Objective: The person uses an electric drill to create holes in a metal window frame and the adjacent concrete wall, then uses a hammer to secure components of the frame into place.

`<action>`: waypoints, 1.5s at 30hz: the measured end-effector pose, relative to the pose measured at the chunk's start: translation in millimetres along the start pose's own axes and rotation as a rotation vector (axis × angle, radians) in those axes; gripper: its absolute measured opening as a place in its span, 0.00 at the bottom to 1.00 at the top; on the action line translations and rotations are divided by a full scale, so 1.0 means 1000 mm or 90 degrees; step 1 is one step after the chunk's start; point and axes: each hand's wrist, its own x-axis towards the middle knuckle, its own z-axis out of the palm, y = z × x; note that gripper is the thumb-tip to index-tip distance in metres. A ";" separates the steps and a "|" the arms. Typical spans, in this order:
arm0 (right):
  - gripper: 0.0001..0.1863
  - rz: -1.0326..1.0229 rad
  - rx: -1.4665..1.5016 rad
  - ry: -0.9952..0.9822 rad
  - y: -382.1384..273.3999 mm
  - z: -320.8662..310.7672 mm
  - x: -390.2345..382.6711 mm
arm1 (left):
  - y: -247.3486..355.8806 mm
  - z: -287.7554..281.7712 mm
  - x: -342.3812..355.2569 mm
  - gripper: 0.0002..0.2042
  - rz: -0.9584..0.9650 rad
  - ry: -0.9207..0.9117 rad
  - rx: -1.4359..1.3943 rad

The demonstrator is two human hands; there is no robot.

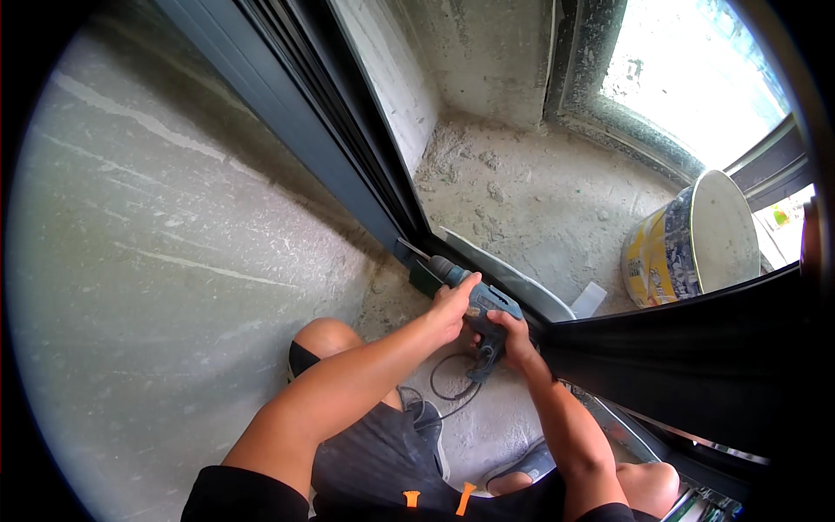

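Observation:
A blue-grey corded power drill is held low in the corner of a dark metal frame. My left hand wraps around the drill's front body, just behind the chuck. Around its rear grip my right hand is closed. From the chuck a long thin bit points up and left, its tip at the lower part of the upright frame. Whether the tip has entered the metal I cannot tell. A dark green object sits right under the chuck, partly hidden by the drill.
A yellow and black bucket stands beyond the bottom rail on the rough concrete floor. Bare concrete wall rises on the left. The drill's cord loops down beside my shoes. A clear plastic piece lies by the rail.

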 end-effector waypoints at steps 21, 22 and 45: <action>0.26 -0.027 -0.038 0.004 0.002 -0.001 0.005 | 0.008 0.002 -0.008 0.22 -0.011 -0.012 0.007; 0.26 -0.023 -0.041 0.009 0.003 -0.001 0.005 | 0.008 0.002 -0.009 0.22 -0.012 -0.013 0.007; 0.24 -0.035 -0.039 0.017 0.002 0.006 0.001 | 0.010 0.005 -0.009 0.23 -0.018 0.068 0.047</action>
